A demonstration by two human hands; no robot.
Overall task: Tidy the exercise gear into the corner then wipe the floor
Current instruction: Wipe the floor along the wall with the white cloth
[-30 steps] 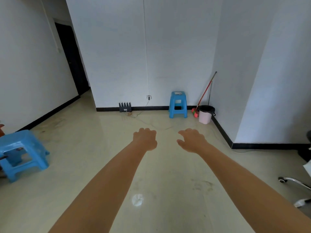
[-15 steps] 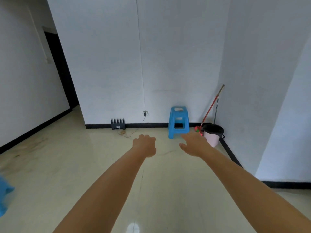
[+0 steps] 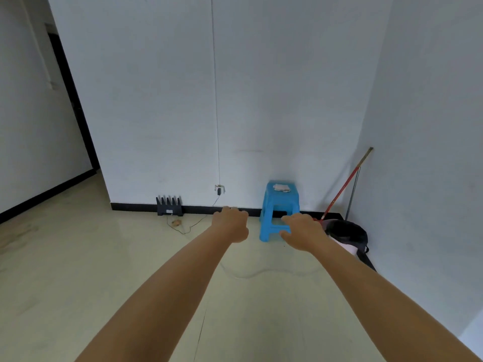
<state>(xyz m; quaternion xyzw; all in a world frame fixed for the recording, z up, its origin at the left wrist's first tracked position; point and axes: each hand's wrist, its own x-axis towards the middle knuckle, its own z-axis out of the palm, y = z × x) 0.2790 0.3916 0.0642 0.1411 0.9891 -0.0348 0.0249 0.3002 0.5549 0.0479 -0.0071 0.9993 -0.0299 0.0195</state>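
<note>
Both my arms stretch forward over the pale tiled floor (image 3: 91, 270). My left hand (image 3: 231, 226) hangs with loosely curled fingers and holds nothing. My right hand (image 3: 300, 231) is also relaxed and holds nothing; it overlaps the sight of a blue plastic stool (image 3: 278, 205) by the far wall, but is apart from it. A folded cloth (image 3: 281, 188) lies on the stool's seat. A red-handled mop (image 3: 345, 185) leans in the right corner above a pink bucket (image 3: 345, 235) lined with a black bag. No exercise gear is visible.
A black router (image 3: 169, 206) sits against the black skirting, with a thin cable (image 3: 198, 223) running to a wall socket (image 3: 219, 189). A dark doorway (image 3: 73, 105) opens on the left. White walls close the room ahead and on the right.
The view has moved closer to the far wall and tilted up. The near blue stool and the chair base have left the frame. Both hands stay held out, holding nothing.
</note>
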